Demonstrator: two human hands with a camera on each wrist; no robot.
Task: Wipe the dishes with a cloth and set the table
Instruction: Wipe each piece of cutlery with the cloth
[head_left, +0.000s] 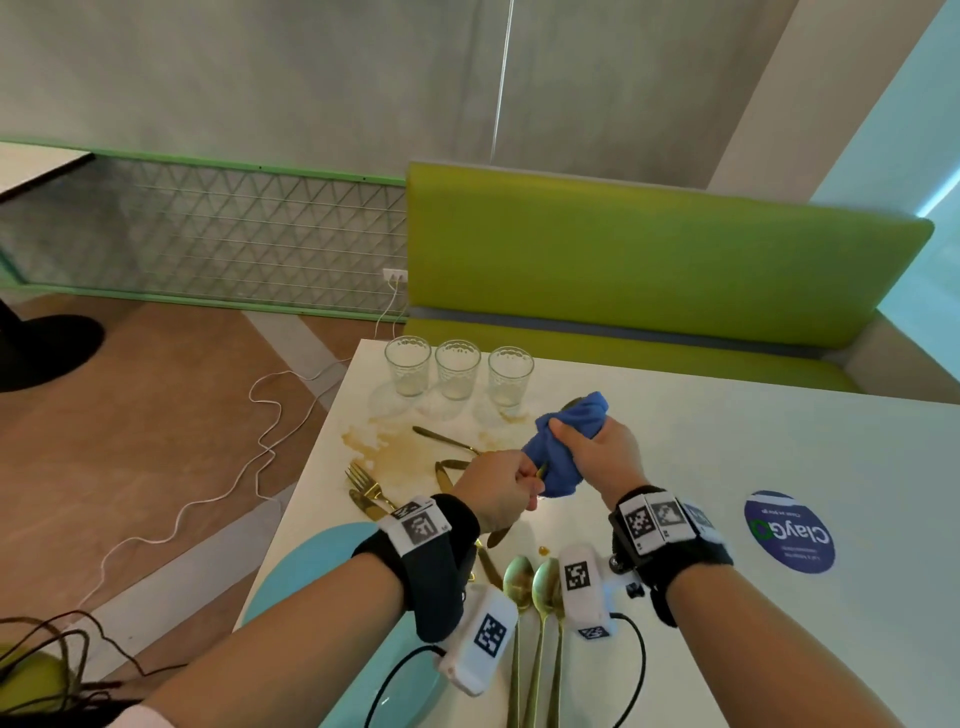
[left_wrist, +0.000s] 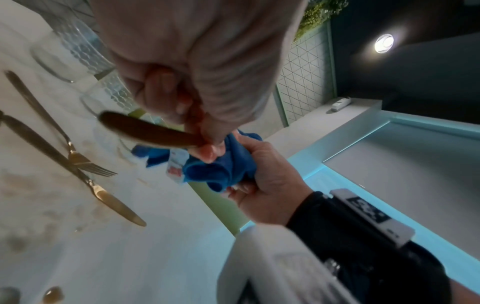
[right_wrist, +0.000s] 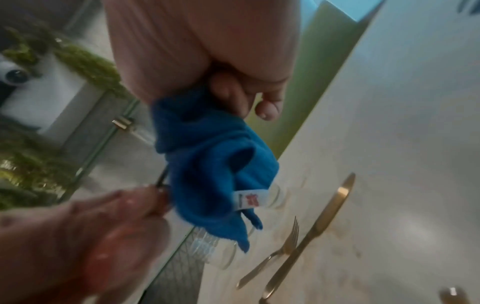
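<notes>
Above the white table (head_left: 701, 467) my left hand (head_left: 511, 488) pinches the handle of a gold utensil (left_wrist: 145, 129). Its handle end pokes out below my fist (head_left: 500, 535). My right hand (head_left: 592, 449) grips a bunched blue cloth (head_left: 563, 441) wrapped round the utensil's other end, and a dark rounded tip (head_left: 571, 403) shows above the cloth. In the left wrist view the cloth (left_wrist: 221, 168) sits in my right hand (left_wrist: 270, 185). In the right wrist view the cloth (right_wrist: 213, 164), with a white label, hangs from my right fingers (right_wrist: 233, 98).
Three empty glasses (head_left: 457, 370) stand in a row at the table's far left. A brown spill (head_left: 395, 447) lies before them among gold forks (head_left: 363, 480) and knives (head_left: 451, 470). Two gold spoons (head_left: 530, 579) and a teal plate (head_left: 311, 571) lie near me. A green bench (head_left: 649, 260) stands behind the table.
</notes>
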